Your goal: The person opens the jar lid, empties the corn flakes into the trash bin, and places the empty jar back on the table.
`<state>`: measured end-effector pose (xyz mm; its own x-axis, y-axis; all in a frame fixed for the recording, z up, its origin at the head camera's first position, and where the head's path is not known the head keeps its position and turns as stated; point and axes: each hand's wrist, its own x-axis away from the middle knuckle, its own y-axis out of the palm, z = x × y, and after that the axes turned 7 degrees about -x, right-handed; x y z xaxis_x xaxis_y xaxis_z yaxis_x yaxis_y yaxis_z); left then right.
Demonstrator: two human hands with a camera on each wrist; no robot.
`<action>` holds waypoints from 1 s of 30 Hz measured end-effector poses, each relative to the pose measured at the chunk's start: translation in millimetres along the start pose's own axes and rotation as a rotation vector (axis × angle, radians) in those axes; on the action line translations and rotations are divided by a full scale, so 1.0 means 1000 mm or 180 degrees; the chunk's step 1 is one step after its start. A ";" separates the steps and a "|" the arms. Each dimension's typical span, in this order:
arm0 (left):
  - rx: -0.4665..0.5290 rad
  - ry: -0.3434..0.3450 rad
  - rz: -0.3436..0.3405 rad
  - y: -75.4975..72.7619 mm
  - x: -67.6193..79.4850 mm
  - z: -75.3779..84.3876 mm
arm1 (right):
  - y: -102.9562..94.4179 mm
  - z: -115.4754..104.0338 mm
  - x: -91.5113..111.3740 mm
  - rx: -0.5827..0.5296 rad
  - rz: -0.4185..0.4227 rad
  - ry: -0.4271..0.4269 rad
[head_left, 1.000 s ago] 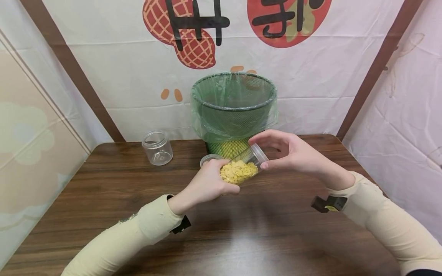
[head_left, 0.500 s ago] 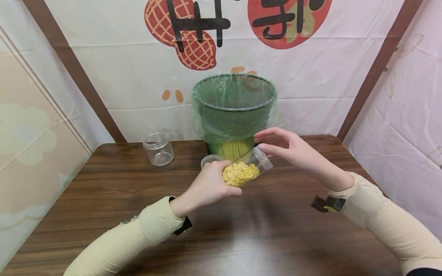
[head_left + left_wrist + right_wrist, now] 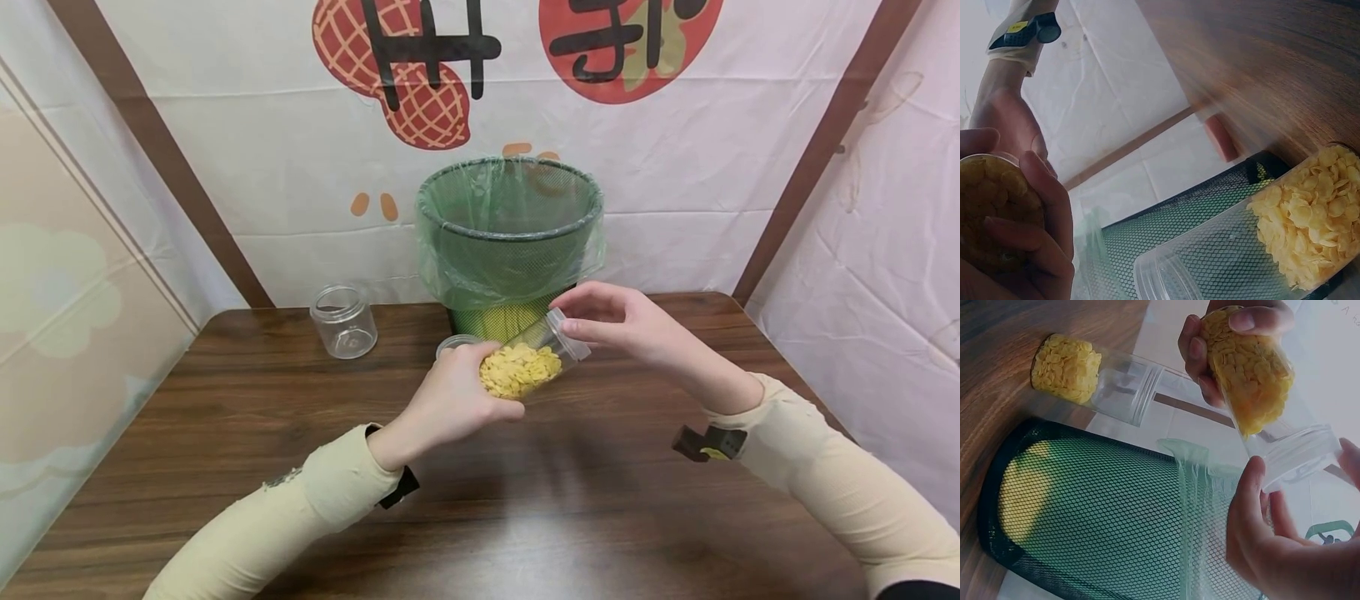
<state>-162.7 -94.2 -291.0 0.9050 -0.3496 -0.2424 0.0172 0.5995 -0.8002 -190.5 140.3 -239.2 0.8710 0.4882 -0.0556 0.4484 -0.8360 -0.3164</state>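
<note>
My left hand (image 3: 450, 393) grips a clear jar (image 3: 534, 350) of yellow flakes, tilted with its top to the upper right. The flakes (image 3: 1250, 375) fill the jar's lower part. At its top end, my right hand (image 3: 633, 329) pinches the clear lid (image 3: 1307, 453) between thumb and fingers. Behind my left hand stands another clear jar (image 3: 455, 342), mostly hidden in the head view. The right wrist view shows yellow flakes in that one too, at its bottom. In the left wrist view, fingers (image 3: 1054, 194) curl round the base of the held jar.
A green mesh bin (image 3: 510, 250) with a green plastic liner stands just behind the hands. Further left is an open clear jar (image 3: 344, 323) with no flakes visible in it. The wooden table (image 3: 525, 517) ends at a printed cloth wall (image 3: 285, 167).
Half a second ago the right fingers were partly lifted off the lid; now they pinch it again. The held jar has stayed nearly in place.
</note>
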 end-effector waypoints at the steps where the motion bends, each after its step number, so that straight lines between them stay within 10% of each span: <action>1: 0.0017 -0.0007 -0.0006 0.000 0.000 0.000 | -0.001 0.001 0.000 -0.0061 -0.0031 -0.0058; 30: 0.0302 0.0015 -0.0072 0.000 0.005 0.003 | -0.003 0.003 0.008 -0.0584 -0.0620 -0.1013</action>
<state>-156.5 -94.2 -290.5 0.9019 -0.3672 -0.2275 0.0782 0.6568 -0.7500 -185.3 147.6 -241.7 0.6735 0.6708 -0.3105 0.6522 -0.7370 -0.1775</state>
